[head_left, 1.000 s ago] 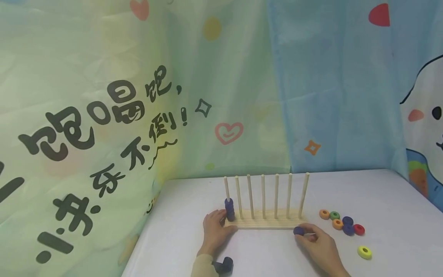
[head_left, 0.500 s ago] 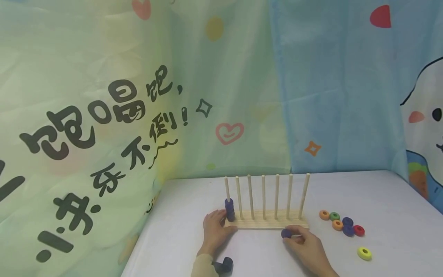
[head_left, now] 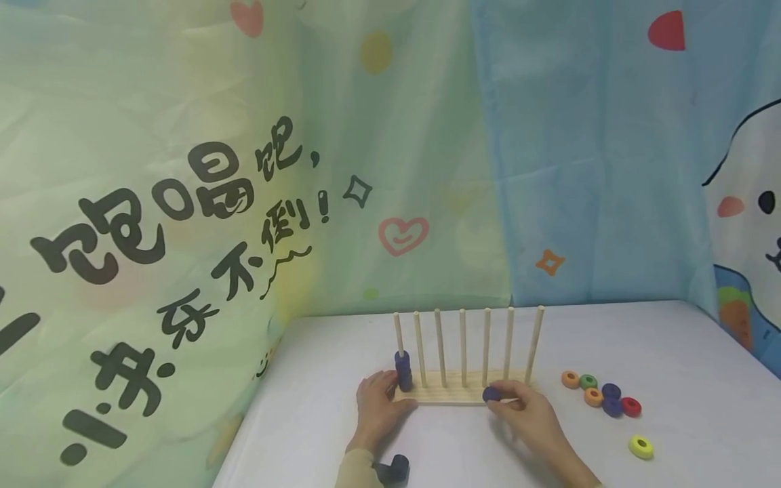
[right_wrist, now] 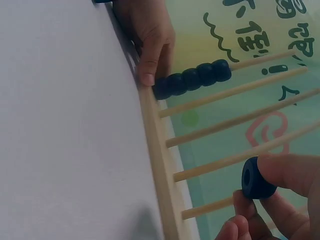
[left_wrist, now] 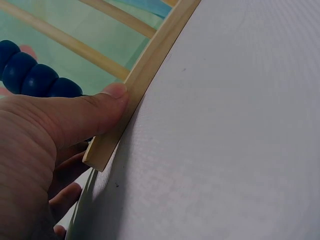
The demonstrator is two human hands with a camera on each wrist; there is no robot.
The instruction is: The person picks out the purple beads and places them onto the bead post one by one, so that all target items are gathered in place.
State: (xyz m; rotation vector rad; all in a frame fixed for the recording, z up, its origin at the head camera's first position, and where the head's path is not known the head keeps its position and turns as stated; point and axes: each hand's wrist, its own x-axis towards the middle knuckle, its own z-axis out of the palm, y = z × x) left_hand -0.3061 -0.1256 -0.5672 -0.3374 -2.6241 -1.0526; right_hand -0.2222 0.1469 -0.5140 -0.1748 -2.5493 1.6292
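Observation:
A wooden peg rack (head_left: pixel 451 395) with a row of upright pegs stands on the table. My left hand (head_left: pixel 379 405) grips its left end, the thumb (left_wrist: pixel 107 102) on the front edge and the other fingers behind. Right beside that hand, a stack of blue beads (head_left: pixel 403 371) fills the lower part of the leftmost peg. My right hand (head_left: pixel 532 412) pinches one blue bead (right_wrist: pixel 256 178) between thumb and fingers, its hole showing in the right wrist view. In the head view this bead overlaps the right part of the base, well below the peg tops.
Right of the rack lie loose beads: two orange (head_left: pixel 570 379), one green (head_left: pixel 588 382), two blue (head_left: pixel 613 407) and one red (head_left: pixel 631 407). A yellow bead (head_left: pixel 641 447) lies apart, nearer the front. A printed curtain (head_left: pixel 403 169) hangs behind the white table (head_left: pixel 293 407).
My right hand has carried the blue bead leftward along the rack's front, then slightly up over the base. My left hand keeps its hold on the left end.

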